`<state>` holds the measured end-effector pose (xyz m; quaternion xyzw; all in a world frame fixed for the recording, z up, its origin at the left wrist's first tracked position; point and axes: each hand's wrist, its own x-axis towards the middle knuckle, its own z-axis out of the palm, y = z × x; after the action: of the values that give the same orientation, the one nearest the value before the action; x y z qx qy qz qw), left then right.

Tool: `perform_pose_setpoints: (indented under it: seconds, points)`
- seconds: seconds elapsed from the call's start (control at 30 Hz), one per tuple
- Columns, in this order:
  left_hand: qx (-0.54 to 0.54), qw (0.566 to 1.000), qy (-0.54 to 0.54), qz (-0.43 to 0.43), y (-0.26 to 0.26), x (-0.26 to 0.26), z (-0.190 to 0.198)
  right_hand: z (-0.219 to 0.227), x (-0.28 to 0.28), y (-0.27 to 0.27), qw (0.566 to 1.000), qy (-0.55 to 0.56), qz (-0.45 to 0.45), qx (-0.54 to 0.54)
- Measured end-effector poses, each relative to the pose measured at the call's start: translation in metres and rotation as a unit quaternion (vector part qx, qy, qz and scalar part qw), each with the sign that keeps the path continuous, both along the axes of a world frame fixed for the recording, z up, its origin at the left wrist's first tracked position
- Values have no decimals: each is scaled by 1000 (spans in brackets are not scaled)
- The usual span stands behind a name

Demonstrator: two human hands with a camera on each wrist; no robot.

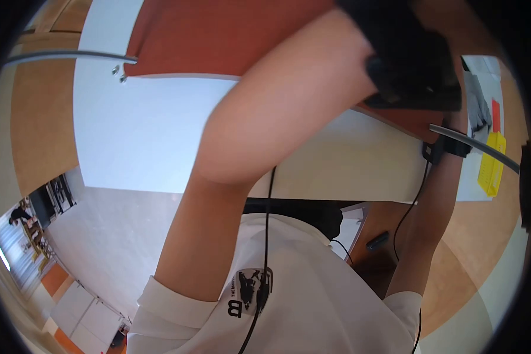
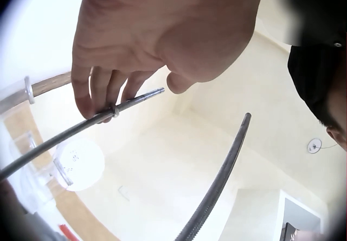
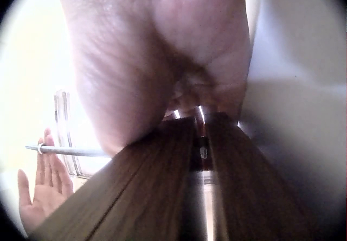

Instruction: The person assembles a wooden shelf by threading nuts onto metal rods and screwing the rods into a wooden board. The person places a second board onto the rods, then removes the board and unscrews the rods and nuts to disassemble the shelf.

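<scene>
A reddish-brown wooden board (image 1: pixel 194 38) lies on the white table, and a grey metal rod (image 1: pixel 71 55) stands out at its left end. My left arm crosses over the board, with a black strap (image 1: pixel 416 65) at the wrist. In the left wrist view my left hand (image 2: pixel 162 35) has its fingers extended, touching a threaded-end metal rod (image 2: pixel 59 137). A second rod (image 2: pixel 214 189) rises beside it. My right hand (image 3: pixel 162 62) grips the dark wooden board (image 3: pixel 146 170) at its right end; its fingertips are mostly hidden behind the wood.
Small metal fittings (image 1: pixel 119 73) lie by the board's left corner. At the table's right side are a yellow basket (image 1: pixel 491 168), a red item (image 1: pixel 495 115) and grey cloth (image 1: pixel 479 106). A black cable (image 1: pixel 269 224) hangs down in front of my shirt.
</scene>
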<state>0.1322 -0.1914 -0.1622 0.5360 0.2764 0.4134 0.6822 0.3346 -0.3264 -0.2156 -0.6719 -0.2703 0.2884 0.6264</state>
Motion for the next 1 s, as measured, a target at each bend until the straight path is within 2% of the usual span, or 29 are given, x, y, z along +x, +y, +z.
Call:
perform_pose_setpoints:
  seconds: [0.13, 0.27, 0.3, 0.37, 0.4, 0.43, 0.47, 0.5, 0.53, 0.57, 0.6, 0.67, 0.8, 0.87, 1.0]
  points:
    - [-49, 998, -18, 45, 17, -40, 7, -1, 3, 1, 998, -19, -52, -34]
    - [-85, 990, -18, 109, 6, -34, -3, 0, 4, 2, 995, -21, -83, -54]
    - [-92, 987, -14, 129, 6, -35, -5, 11, -12, 14, 995, -19, -83, -55]
    - [-104, 980, -8, 168, 4, -37, -10, 40, -53, 36, 983, 139, -78, 96]
    - [-108, 977, -5, 186, 3, -37, -13, 32, -40, 28, 982, 140, -80, 97]
    - [-113, 973, -3, 202, 1, -36, -15, 18, -15, 16, 997, 50, -59, 1]
    - [-118, 969, -2, 218, -1, -35, -17, 11, -2, 7, 994, -40, -38, -94]
    - [-117, 970, 1, 213, 12, -51, -24, 12, -8, 4, 994, -37, -44, -94]
    - [268, 935, 222, 64, 39, -77, -33, 17, -18, 5, 999, -7, -31, -40]
    - [598, 691, 396, -91, 57, -90, -35, 18, -23, 12, 999, 23, -14, 22]
    - [604, 684, 398, -95, 58, -89, -33, 14, -24, 14, 999, 29, -18, 29]
    - [539, 736, 394, -115, 55, -85, -28, 9, -23, 14, 996, 63, -25, 63]
    - [403, 824, 372, -139, 44, -67, -13, 13, -21, 12, 996, 57, -25, 58]
    - [336, 856, 363, -150, 37, -58, -5, 20, -21, 11, 999, 18, 4, 32]
    - [199, 903, 349, -152, 30, -48, 10, 17, -16, 11, 999, 23, -2, 26]
